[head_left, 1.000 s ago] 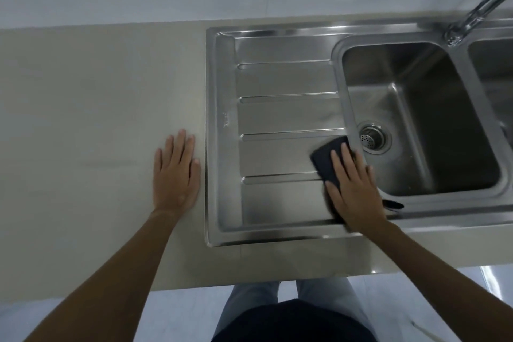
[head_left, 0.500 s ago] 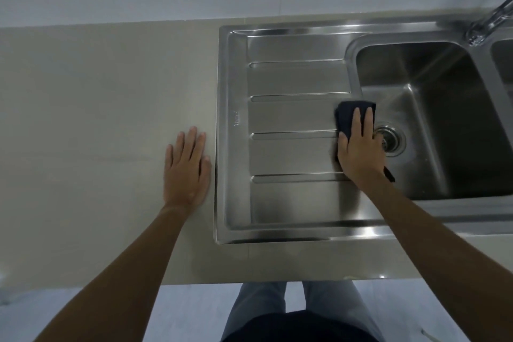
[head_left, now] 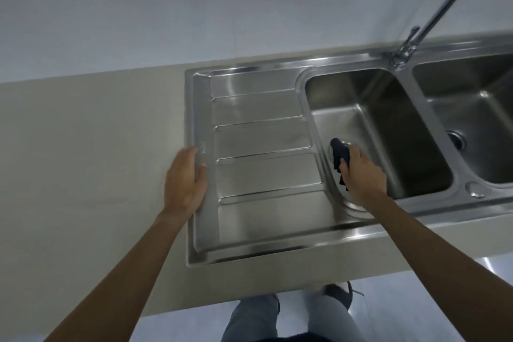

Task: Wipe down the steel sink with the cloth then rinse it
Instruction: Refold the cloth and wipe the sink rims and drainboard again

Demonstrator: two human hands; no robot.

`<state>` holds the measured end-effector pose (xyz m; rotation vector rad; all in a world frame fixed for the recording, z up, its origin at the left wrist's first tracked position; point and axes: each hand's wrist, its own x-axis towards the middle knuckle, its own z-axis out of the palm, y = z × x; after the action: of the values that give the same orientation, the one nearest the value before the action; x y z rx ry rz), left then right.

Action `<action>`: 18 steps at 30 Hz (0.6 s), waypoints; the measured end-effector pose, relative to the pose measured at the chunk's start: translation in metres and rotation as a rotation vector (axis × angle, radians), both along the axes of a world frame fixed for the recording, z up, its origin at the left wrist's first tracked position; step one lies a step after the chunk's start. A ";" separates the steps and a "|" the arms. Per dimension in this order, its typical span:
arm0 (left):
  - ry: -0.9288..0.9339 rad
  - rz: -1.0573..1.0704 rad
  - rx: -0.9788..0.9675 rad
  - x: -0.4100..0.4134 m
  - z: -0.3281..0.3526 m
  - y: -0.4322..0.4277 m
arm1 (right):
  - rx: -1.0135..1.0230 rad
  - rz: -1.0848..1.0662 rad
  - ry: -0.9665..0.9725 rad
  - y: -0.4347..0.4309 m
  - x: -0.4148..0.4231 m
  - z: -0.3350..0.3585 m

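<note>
The steel sink (head_left: 263, 136) has a ribbed drainboard on the left and two basins to the right. My right hand (head_left: 362, 175) reaches down into the left basin (head_left: 388, 119) and is closed on a dark cloth (head_left: 339, 155), pressing it near the basin's left wall, over the drain. My left hand (head_left: 186, 178) rests flat with fingers spread on the sink's left rim, partly on the beige counter.
A curved steel faucet (head_left: 433, 16) rises at the back between the basins. The second basin (head_left: 477, 116) lies at the right with its own drain. A beige counter (head_left: 83, 161) stretches left; a white wall is behind. My legs and a shoe show below the counter edge.
My right hand carried the cloth off the drainboard's right edge and down into the left basin. My left hand shifted from the counter onto the sink's left rim. The view moved closer.
</note>
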<state>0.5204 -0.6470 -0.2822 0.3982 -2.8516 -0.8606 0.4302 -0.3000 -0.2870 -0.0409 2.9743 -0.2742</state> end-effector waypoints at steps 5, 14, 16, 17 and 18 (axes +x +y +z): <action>-0.074 -0.024 0.141 -0.018 0.013 0.076 | 0.036 0.041 0.046 0.049 0.003 0.024; -0.075 -0.265 0.092 -0.039 0.037 0.295 | -0.029 -0.015 0.080 0.207 0.022 0.053; -0.067 -0.295 0.111 -0.043 0.037 0.332 | -0.080 -0.027 0.108 0.238 0.024 0.052; -0.055 -0.304 0.118 -0.046 0.037 0.355 | -0.107 -0.037 0.115 0.258 0.025 0.052; -0.050 -0.313 0.116 -0.048 0.037 0.373 | -0.122 -0.039 0.115 0.273 0.026 0.054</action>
<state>0.4728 -0.2739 -0.2450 -0.0198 -2.9662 -1.0856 0.4562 -0.0274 -0.2326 -0.0125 3.0713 -0.4736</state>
